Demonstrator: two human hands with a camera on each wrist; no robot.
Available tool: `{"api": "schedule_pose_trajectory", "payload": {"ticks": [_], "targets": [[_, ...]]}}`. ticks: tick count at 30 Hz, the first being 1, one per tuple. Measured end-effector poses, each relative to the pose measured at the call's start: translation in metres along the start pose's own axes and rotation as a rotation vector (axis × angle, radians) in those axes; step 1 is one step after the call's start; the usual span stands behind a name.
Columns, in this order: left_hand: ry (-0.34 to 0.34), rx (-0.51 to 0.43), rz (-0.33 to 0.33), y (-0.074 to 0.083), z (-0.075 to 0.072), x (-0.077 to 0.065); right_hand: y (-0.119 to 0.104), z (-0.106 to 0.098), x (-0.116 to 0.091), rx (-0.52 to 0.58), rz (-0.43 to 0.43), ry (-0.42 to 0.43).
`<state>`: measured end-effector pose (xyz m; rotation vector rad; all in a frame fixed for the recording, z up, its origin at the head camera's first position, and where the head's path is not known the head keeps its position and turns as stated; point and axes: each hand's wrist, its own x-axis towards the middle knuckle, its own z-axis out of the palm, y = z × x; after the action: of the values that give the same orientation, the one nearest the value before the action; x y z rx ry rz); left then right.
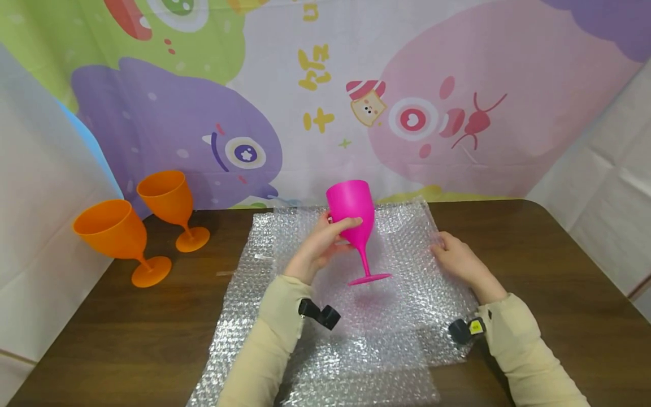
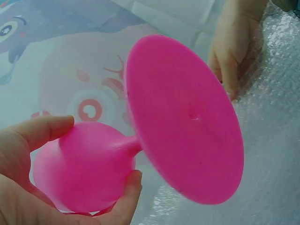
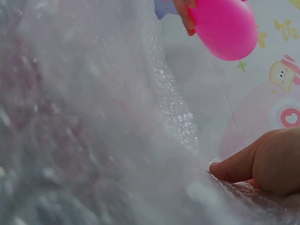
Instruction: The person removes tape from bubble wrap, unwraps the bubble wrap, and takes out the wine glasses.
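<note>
A pink goblet is held slightly tilted above the bubble wrap, its bowl up and its round base down. My left hand grips the bowl, thumb and fingers curled round it in the left wrist view. On the right, my right hand pinches the right edge of the bubble wrap. The right wrist view shows the thumb pressing on the raised sheet, with the fingers beneath mostly hidden. Several overlapping layers of the clear wrap lie across the middle of the table.
Two orange goblets stand upright at the table's left. The dark wooden table ends against a cartoon-printed cloth at the back. White cloth walls rise at both sides.
</note>
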<state>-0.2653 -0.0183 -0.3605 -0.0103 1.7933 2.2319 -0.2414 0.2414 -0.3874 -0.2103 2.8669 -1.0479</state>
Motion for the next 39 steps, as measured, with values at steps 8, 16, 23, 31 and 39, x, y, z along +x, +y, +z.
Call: {"api": "schedule_pose_trajectory", "payload": {"ticks": [8,16,23,31,39], "targets": [[-0.003,-0.098,0.040,0.011,-0.006,-0.004,-0.001,0.000,0.000,0.007,-0.002,-0.003],[0.011,-0.136,0.092,0.023,-0.010,-0.011,0.000,-0.001,0.001,0.011,0.004,-0.013],[0.053,-0.167,0.111,0.033,-0.015,-0.019,-0.001,-0.001,0.000,0.019,0.018,-0.019],[0.107,-0.176,0.158,0.044,-0.026,-0.027,-0.002,-0.001,-0.001,0.024,0.030,-0.025],[0.151,-0.180,0.203,0.054,-0.036,-0.034,-0.001,0.000,-0.001,0.014,0.027,-0.024]]}}
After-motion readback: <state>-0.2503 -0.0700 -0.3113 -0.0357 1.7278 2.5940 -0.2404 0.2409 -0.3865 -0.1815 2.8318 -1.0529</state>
